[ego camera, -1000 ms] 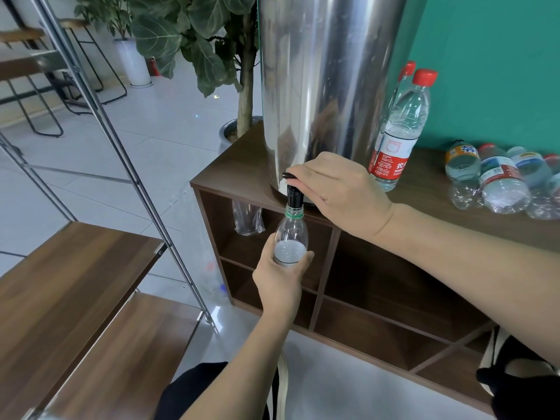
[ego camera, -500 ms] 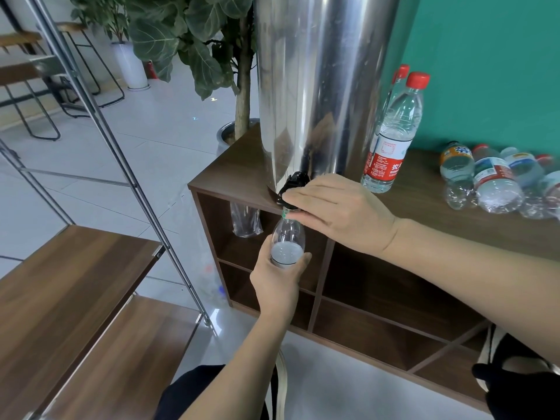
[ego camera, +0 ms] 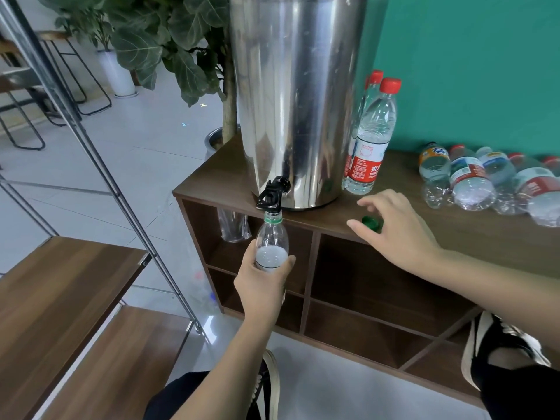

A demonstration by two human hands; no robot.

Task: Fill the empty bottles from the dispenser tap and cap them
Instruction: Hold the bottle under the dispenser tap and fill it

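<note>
— While the left hand (ego camera: pixel 263 286) is nearest, what does it grip?

— Its fingers wrap the lower body of an uncapped bottle (ego camera: pixel 270 242), held upright, mouth just under the black tap (ego camera: pixel 272 194).

— And the right hand (ego camera: pixel 391 230)?

— Fingers spread and relaxed, holding nothing, hovering over the cabinet top (ego camera: pixel 303 219) near its front edge. A green cap (ego camera: pixel 371 222) lies there, partly hidden behind the fingers; contact I cannot tell.

— Room around it?

— Bare wood lies between the cap and the steel dispenser (ego camera: pixel 295 101), whose tap overhangs the front edge. Two red-capped bottles (ego camera: pixel 371 134) stand just beside the dispenser; farther right, a row of lying bottles (ego camera: pixel 485 183) sits against the teal wall.
</note>
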